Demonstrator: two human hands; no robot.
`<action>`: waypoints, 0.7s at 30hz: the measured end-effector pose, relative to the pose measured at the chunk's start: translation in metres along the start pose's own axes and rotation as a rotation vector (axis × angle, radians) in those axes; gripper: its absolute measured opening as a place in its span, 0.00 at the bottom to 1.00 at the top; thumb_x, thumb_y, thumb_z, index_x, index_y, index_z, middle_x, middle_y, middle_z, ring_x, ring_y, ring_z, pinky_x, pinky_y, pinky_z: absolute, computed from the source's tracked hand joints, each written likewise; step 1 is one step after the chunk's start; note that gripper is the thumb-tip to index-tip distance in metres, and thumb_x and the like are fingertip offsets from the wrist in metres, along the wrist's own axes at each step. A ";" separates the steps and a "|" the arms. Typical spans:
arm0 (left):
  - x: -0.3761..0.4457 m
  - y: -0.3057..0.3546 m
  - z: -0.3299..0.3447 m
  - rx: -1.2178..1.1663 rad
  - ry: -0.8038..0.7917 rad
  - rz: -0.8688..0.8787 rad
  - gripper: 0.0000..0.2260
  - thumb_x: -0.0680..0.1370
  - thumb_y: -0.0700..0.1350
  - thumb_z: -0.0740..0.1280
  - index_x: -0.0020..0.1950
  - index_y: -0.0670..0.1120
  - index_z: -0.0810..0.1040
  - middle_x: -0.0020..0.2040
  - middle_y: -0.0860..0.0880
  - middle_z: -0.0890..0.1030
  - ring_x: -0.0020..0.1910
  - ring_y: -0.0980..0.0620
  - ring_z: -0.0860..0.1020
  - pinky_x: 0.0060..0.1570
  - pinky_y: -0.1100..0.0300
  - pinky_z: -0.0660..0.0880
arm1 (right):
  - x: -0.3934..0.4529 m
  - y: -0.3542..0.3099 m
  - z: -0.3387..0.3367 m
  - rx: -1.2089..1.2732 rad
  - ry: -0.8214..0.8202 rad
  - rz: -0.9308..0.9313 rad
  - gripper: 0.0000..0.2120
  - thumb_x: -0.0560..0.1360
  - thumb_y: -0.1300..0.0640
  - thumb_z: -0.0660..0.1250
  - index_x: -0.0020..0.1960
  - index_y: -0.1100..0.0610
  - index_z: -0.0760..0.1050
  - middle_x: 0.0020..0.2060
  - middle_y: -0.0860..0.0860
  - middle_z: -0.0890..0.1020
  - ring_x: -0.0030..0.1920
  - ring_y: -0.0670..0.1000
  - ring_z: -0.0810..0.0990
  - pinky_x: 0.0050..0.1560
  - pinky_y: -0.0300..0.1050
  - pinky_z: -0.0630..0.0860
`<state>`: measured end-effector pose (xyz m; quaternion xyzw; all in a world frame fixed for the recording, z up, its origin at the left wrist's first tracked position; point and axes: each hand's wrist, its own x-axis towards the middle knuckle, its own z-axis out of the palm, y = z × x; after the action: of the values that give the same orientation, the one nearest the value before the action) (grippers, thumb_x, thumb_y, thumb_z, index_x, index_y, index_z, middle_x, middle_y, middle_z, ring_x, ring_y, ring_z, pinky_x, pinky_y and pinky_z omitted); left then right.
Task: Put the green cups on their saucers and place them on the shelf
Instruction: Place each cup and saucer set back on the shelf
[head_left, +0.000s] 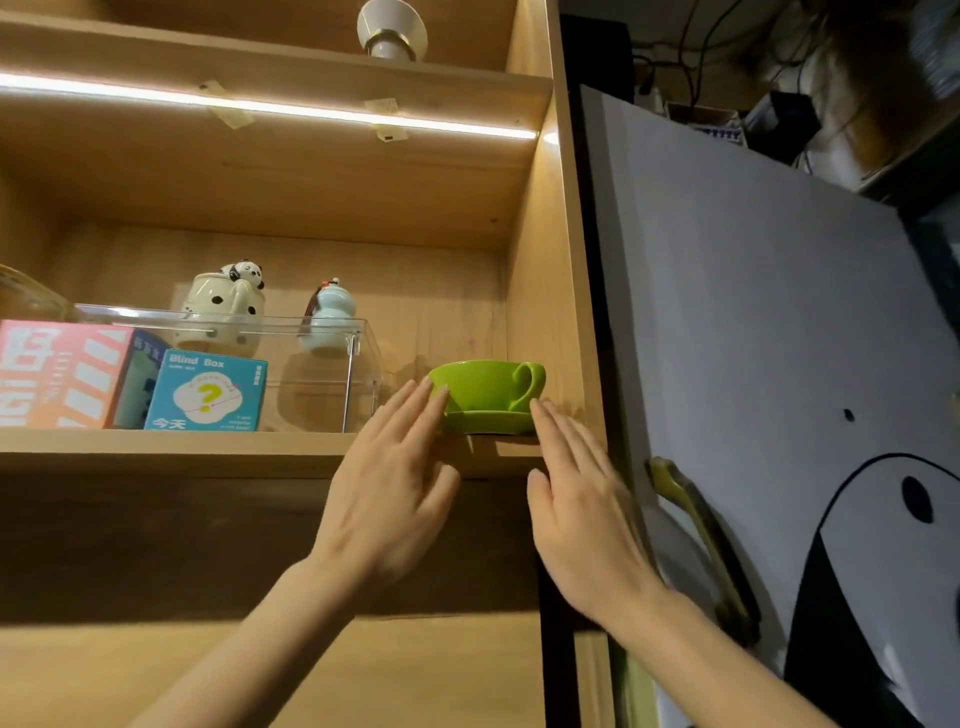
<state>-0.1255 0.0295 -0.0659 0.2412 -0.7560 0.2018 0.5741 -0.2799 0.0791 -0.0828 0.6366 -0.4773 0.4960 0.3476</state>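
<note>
A green cup (480, 384) stands upright on its green saucer (485, 420) at the right end of the wooden shelf (171, 448), handle turned to the right. My left hand (387, 480) is open with flat fingers; its fingertips touch the cup's left side. My right hand (579, 499) is open too, fingers straight, with the tips at the saucer's right rim. Neither hand holds anything. Only this one cup and saucer are in view.
Left of the cup stands a clear plastic box (311, 371), with a teal blind box (208, 391) and a pink carton (57, 374) beside it. A panda teapot (223, 306) and a pale blue gourd jar (330, 317) sit behind. The cabinet's side wall (545, 291) is close on the right.
</note>
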 end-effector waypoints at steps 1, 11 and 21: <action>-0.003 -0.003 0.004 0.068 -0.058 0.029 0.32 0.70 0.57 0.47 0.74 0.53 0.46 0.75 0.56 0.48 0.75 0.60 0.46 0.72 0.64 0.41 | -0.002 0.003 0.006 -0.038 -0.058 0.007 0.27 0.80 0.53 0.49 0.74 0.49 0.39 0.75 0.43 0.46 0.75 0.42 0.43 0.73 0.37 0.42; -0.007 -0.015 0.027 0.264 -0.104 0.048 0.34 0.69 0.60 0.42 0.70 0.52 0.30 0.74 0.53 0.33 0.73 0.55 0.32 0.72 0.53 0.30 | 0.004 0.019 0.022 -0.223 -0.089 0.015 0.29 0.71 0.42 0.33 0.69 0.50 0.30 0.71 0.42 0.37 0.72 0.42 0.34 0.71 0.45 0.30; -0.006 -0.013 0.025 0.342 -0.145 0.052 0.34 0.69 0.60 0.39 0.70 0.50 0.30 0.74 0.53 0.34 0.73 0.52 0.33 0.69 0.54 0.30 | 0.007 0.016 0.027 -0.490 0.068 0.025 0.26 0.71 0.49 0.56 0.65 0.60 0.73 0.62 0.54 0.79 0.64 0.52 0.77 0.65 0.60 0.61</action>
<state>-0.1358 0.0053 -0.0776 0.3295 -0.7562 0.3241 0.4632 -0.2869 0.0476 -0.0833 0.5103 -0.5793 0.3907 0.5013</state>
